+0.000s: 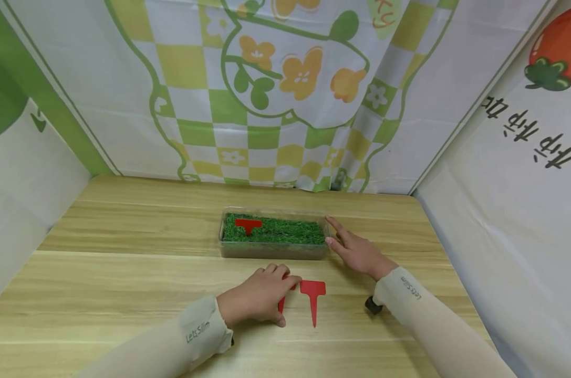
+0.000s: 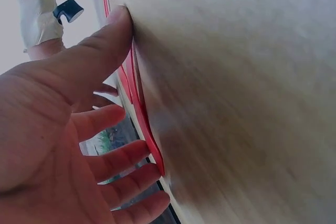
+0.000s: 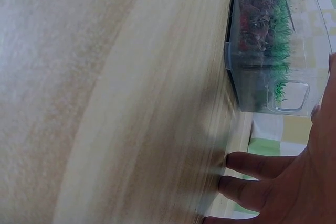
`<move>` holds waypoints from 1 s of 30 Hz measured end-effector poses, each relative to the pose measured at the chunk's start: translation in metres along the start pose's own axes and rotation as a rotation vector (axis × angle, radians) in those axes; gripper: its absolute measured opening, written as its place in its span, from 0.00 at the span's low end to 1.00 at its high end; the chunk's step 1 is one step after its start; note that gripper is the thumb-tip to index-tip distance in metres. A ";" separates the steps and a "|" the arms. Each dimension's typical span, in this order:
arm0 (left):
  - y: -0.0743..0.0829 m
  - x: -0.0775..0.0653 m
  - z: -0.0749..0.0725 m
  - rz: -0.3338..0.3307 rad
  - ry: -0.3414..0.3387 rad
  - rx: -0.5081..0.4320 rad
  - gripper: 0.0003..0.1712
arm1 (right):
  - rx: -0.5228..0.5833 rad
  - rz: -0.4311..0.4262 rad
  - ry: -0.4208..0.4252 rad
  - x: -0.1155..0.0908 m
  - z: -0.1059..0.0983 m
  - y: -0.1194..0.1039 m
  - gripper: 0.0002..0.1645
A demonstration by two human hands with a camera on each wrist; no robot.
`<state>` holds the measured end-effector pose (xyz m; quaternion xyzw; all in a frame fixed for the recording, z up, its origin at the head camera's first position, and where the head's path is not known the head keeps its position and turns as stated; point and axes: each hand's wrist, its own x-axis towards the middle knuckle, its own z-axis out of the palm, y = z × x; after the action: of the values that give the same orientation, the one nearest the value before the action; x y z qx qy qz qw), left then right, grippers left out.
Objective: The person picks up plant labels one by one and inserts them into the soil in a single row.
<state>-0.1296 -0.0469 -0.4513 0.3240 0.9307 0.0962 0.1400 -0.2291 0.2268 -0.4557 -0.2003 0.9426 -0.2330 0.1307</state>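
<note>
A clear plastic box [image 1: 273, 252] of green artificial grass [image 1: 285, 231] stands on the table, with one red T-shaped plant label [image 1: 248, 224] upright in its left part. My left hand [image 1: 262, 294] spreads over a second red label [image 1: 282, 304] lying on the wood. In the left wrist view, its fingertips touch that label's wide end while the thumb [image 2: 107, 35] lies near the stem. Just right of it lies a third label [image 1: 312, 289]. At the box's right end my right hand [image 1: 361, 252] has its index finger and thumb straight against the corners.
A wooden table [image 1: 138, 299] carries everything. Behind it hangs a checkered, flower-printed cloth [image 1: 261, 136], and white printed walls [image 1: 507, 210] stand on both sides. Each sleeve [image 1: 427, 304] ends at a wrist; a black device [image 1: 373, 305] sits under the right one.
</note>
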 end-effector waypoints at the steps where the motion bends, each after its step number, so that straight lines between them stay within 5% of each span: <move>1: 0.000 0.001 0.000 -0.003 -0.001 -0.001 0.54 | 0.000 0.000 -0.001 0.000 0.000 -0.001 0.41; 30: -0.003 0.015 -0.003 -0.023 -0.034 -0.059 0.63 | 0.009 -0.003 0.002 0.001 0.000 0.000 0.40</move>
<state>-0.1437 -0.0400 -0.4520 0.3106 0.9286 0.1164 0.1664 -0.2296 0.2268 -0.4562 -0.2009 0.9414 -0.2375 0.1302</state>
